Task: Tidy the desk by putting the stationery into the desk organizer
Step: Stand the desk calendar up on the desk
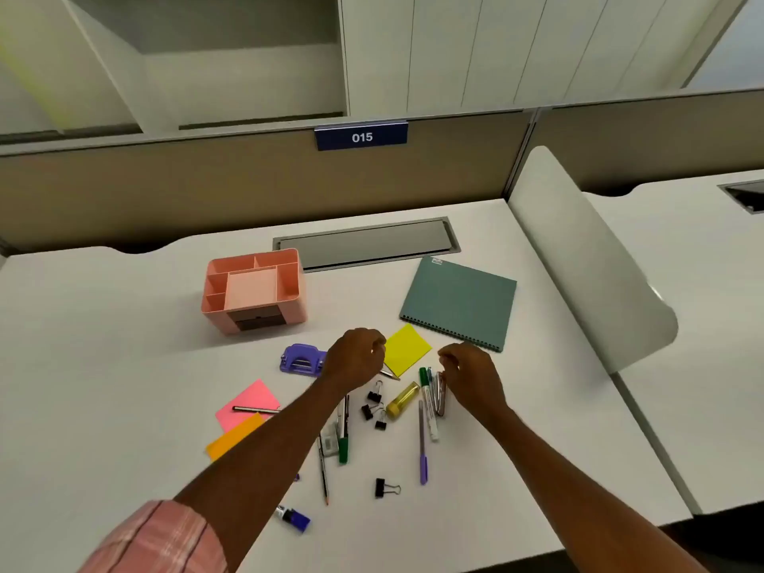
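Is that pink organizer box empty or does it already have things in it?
Empty: the pink organizer's top compartments show only bare pink floors.

An office cubicle: numbered partition sign [361, 136], white desk [124, 345], overhead cabinets [475, 51].

You have bright, even overhead light; soft short shadows on the desk [103, 324]. Wide-angle bending at edges. Slight overall softness, sleeve [157, 539] blurred.

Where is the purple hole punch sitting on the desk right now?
In the head view, the purple hole punch sits left of centre, in front of the pink desk organizer and right beside the left hand.
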